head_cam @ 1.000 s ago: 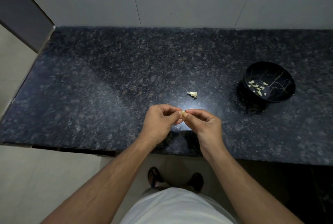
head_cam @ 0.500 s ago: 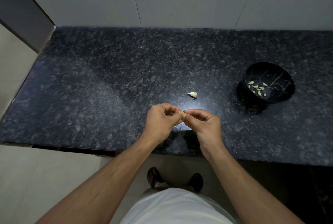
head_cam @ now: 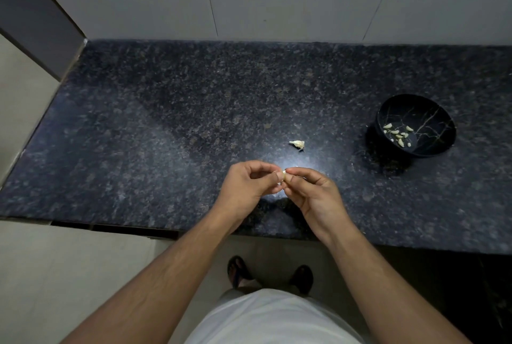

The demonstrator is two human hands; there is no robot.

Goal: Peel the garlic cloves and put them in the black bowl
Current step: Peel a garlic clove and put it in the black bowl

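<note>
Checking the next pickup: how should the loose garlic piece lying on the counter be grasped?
Probably pinch the garlic piece across its plump right end, coming from above: it lies flat on the countertop, tapered tip pointing left, with open space all round.

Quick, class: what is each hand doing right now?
Left hand: pinching the garlic clove.
Right hand: pinching the same clove.

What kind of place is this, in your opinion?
Probably a home kitchen: a dark speckled stone counter against a pale tiled wall, with peeled garlic cloves in a black bowl.
</note>
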